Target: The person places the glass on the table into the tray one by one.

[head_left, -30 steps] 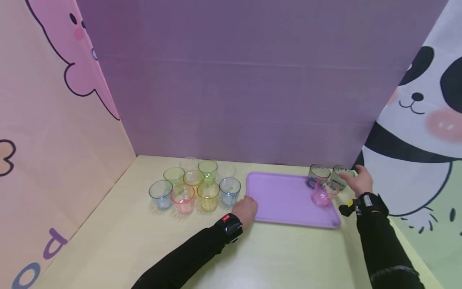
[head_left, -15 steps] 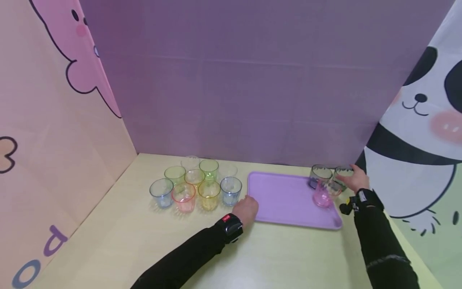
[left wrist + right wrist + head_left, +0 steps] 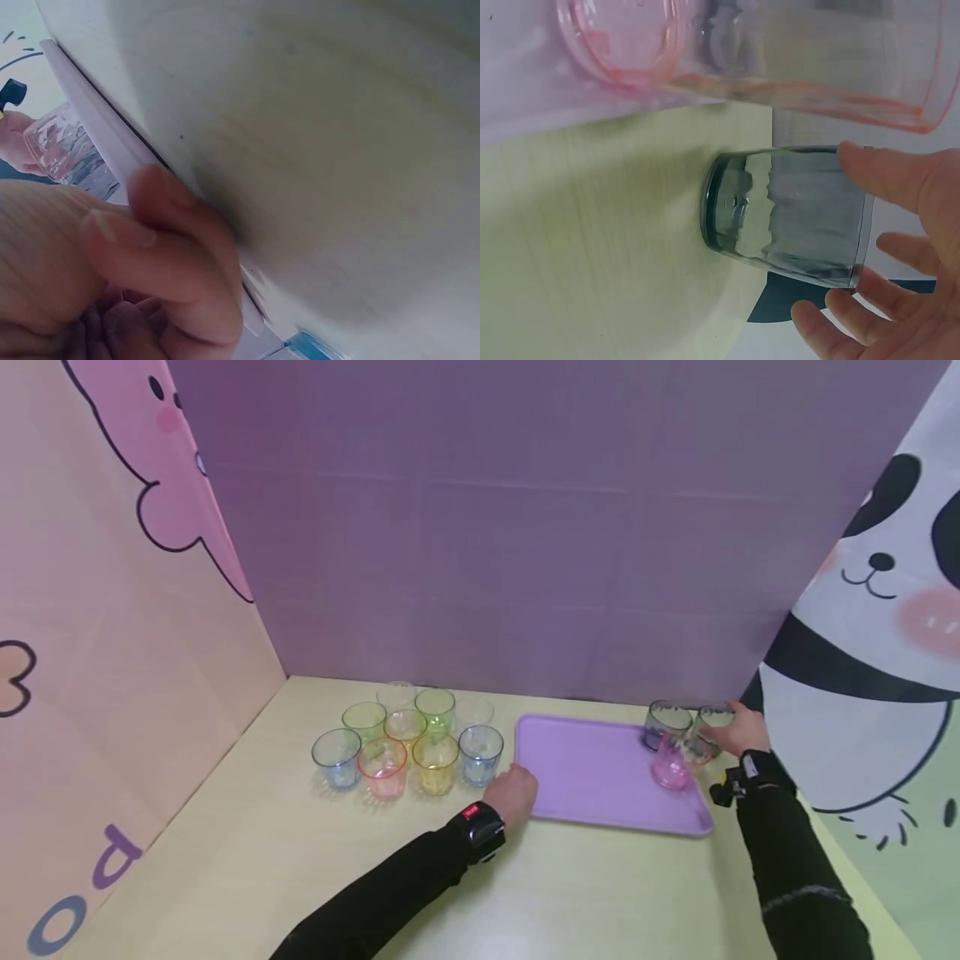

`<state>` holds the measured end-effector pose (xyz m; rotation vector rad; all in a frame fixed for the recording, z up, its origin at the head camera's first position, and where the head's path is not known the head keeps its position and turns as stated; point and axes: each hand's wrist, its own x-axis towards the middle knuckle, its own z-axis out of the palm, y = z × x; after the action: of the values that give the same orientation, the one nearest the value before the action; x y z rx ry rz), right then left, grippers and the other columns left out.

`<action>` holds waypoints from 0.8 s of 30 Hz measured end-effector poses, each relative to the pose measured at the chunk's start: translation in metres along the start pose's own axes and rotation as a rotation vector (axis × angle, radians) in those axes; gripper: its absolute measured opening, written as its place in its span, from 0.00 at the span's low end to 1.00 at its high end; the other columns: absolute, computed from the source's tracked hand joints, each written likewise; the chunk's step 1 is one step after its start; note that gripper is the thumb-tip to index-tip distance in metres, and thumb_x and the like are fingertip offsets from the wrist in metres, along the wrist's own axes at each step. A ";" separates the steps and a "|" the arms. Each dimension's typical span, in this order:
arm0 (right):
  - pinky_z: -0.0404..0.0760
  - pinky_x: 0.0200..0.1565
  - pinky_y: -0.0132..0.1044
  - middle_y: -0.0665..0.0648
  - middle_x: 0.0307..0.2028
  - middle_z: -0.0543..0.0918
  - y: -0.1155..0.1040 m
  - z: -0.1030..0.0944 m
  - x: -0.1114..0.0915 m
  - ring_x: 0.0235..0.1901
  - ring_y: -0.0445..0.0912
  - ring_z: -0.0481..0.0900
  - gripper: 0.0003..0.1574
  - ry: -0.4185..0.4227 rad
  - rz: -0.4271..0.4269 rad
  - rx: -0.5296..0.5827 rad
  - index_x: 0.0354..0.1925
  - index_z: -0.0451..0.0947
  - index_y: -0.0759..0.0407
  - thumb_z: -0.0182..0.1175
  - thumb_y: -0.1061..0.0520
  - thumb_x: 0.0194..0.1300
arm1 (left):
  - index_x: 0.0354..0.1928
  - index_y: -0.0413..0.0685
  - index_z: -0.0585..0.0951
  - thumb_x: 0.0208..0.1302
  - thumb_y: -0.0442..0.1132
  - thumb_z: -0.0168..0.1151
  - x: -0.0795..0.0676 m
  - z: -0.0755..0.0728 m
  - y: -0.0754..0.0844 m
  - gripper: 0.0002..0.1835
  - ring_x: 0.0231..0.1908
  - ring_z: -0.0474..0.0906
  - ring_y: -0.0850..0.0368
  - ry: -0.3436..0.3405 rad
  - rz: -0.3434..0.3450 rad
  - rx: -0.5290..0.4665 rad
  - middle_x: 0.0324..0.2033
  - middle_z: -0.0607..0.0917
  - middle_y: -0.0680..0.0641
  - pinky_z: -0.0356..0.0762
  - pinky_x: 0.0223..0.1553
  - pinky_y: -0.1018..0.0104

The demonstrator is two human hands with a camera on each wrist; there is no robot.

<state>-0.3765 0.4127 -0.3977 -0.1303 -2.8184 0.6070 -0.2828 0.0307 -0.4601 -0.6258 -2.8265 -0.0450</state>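
Note:
My right hand (image 3: 744,732) grips the rim of a grey-green tinted glass (image 3: 802,217) at the back right. In the right wrist view the thumb lies on one side of it and fingers on the other. The glass appears upright, its base at the table. A pink glass (image 3: 670,770) stands on the right part of a purple tray (image 3: 585,768), just left of that hand. Another grey glass (image 3: 667,718) is behind the pink one. My left hand (image 3: 512,795) pinches the tray's left front edge, curled fingers and thumb showing in the left wrist view.
Left of the tray stand several tinted glasses in a group, among them a blue glass (image 3: 481,756), a yellow glass (image 3: 435,764) and a red-rimmed glass (image 3: 383,768). A purple wall (image 3: 465,527) closes the back; a panda-print panel (image 3: 847,718) borders the right side.
My right hand has moved slightly left and closed its fingers on the grey-green glass. The left hand stays at the tray edge.

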 end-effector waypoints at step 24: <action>0.66 0.53 0.59 0.77 0.59 0.60 0.016 -0.001 -0.020 0.57 0.68 0.61 0.65 0.055 0.310 0.310 0.66 0.44 0.74 0.63 0.34 0.48 | 0.33 0.36 0.81 0.56 0.29 0.54 -0.001 0.000 0.001 0.07 0.23 0.77 0.53 -0.007 -0.008 -0.026 0.31 0.80 0.41 0.77 0.20 0.64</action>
<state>-0.3559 0.4248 -0.4081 -0.5207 -2.6296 1.0800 -0.2813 0.0315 -0.4608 -0.6208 -2.8395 -0.0807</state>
